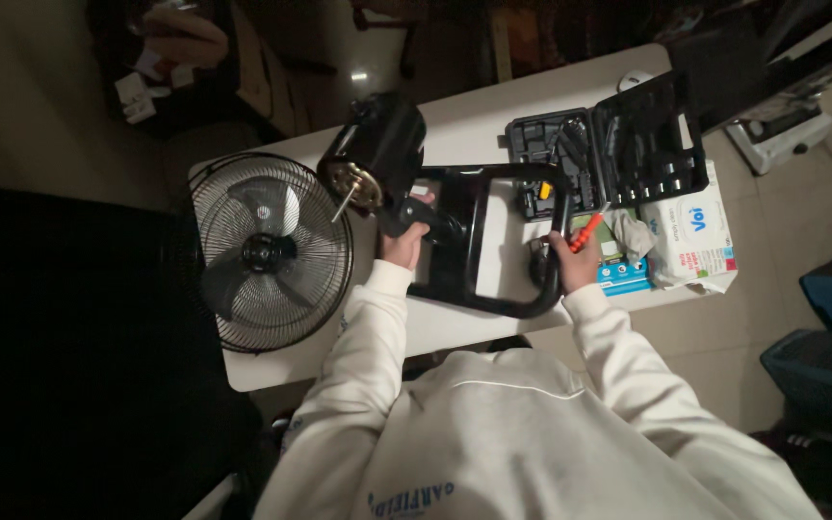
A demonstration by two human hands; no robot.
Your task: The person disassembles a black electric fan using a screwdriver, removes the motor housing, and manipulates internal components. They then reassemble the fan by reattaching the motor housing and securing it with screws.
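A black fan motor housing (377, 149) with a brass-coloured front and shaft lies on the white table (455, 125), joined to a black tubular stand frame (479, 236). My left hand (406, 241) grips the black neck just below the motor. My right hand (570, 258) holds the right side of the frame together with an orange-handled screwdriver (586, 229). Both arms are in cream sleeves.
A round wire fan cage with black blades (267, 250) lies at the table's left end. An open black tool case (609, 144) sits at the back right, with a white packet (690, 236) and a blue box (618, 270) beside it. Dark bins (825, 371) stand on the floor right.
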